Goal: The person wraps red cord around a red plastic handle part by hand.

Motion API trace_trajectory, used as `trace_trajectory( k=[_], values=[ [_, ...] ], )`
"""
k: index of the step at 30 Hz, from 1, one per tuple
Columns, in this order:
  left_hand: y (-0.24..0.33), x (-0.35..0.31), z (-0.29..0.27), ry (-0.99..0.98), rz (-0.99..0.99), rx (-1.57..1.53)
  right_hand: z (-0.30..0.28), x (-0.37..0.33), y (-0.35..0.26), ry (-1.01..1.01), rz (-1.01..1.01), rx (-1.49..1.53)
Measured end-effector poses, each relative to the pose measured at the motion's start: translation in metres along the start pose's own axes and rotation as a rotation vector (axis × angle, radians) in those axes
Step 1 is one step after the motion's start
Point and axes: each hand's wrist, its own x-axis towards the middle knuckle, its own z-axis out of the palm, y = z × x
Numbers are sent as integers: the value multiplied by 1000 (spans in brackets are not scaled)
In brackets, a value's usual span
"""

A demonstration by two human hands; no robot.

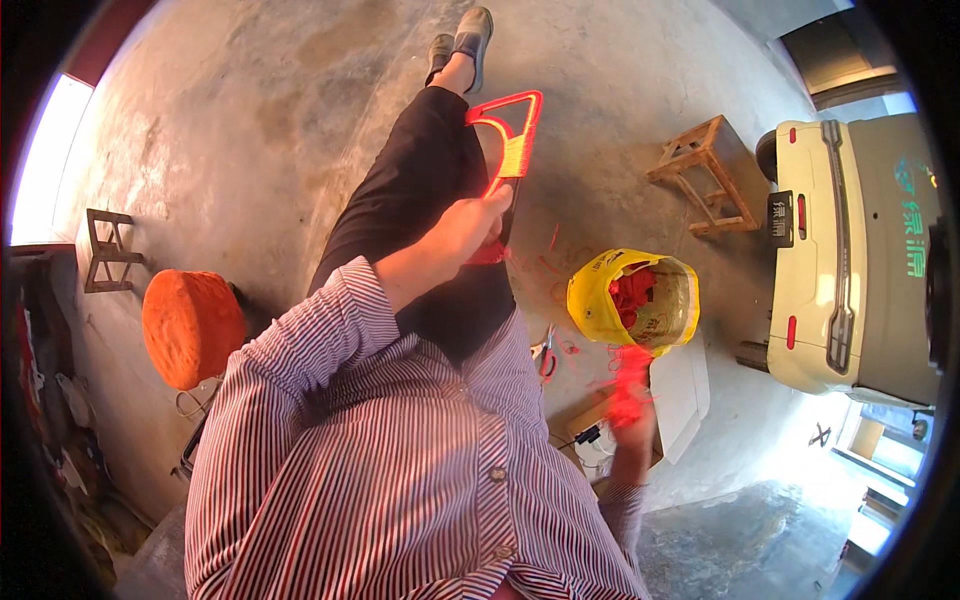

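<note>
My left hand (458,236) is closed around the lower part of a red, angular frame-like piece (532,125) with a yellow band across it. The piece rests over my dark-trousered leg, and some red material shows below my fingers. Low on the right, my right hand (634,432) is closed on a bundle of red strands (628,388), smeared by motion. Just beyond that bundle stands a yellow bag-like container (590,300) with crumpled red material (632,292) inside. Scissors (548,358) with orange-red handles lie between my body and the container.
An opened cardboard box (682,395) sits by my right hand, with a black plug and cable (588,435) near it. A wooden stool (708,180) stands beyond the container, near a pale vehicle (810,260). To my left are an orange round seat (190,328) and a small dark stool (108,252).
</note>
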Motion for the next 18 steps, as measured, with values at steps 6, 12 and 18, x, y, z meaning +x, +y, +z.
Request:
trace_trajectory(
  k=[6,12,18],
  values=[
    [-2,-12,0,-23,215,-69,24,16,55,141,185,86],
    [-21,-94,40,-292,819,731,121,37,37,-378,97,77],
    [4,-83,20,-261,669,-270,163,95,10,-654,170,77]
  ],
)
